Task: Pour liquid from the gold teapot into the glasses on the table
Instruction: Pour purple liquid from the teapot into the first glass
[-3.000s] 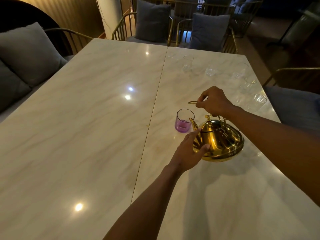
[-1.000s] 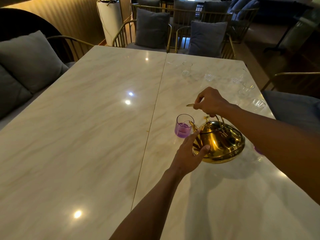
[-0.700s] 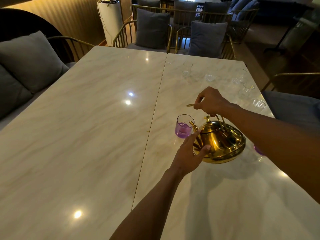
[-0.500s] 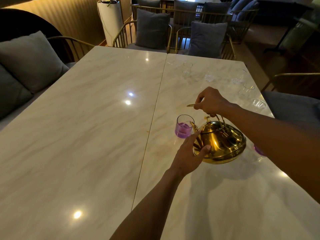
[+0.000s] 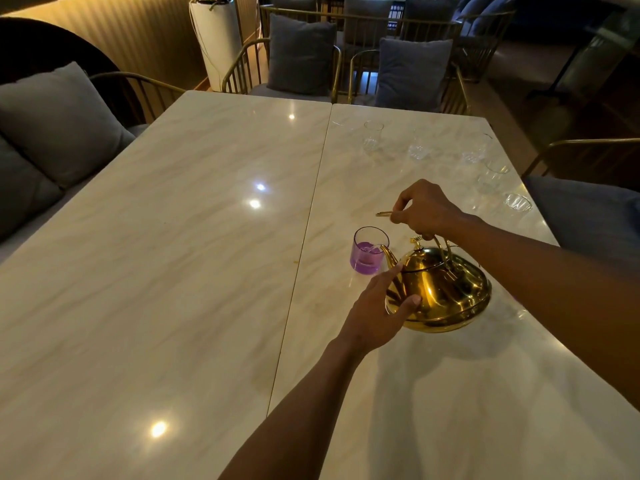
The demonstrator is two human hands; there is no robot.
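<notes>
Tilting the gold teapot point(image 5: 446, 289) by its handle, the clenched right hand point(image 5: 424, 209) pours into a purple-filled glass point(image 5: 369, 251) while the left hand's point(image 5: 377, 311) spread fingers steady its side

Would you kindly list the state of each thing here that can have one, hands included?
gold teapot: lid on, tilted, spout at the glass rim.
purple glass: upright, partly filled with purple liquid.
clear glasses: upright at the far side; they look empty.
right hand: closed on the teapot handle.
left hand: open, fingers against the teapot's side.
</notes>
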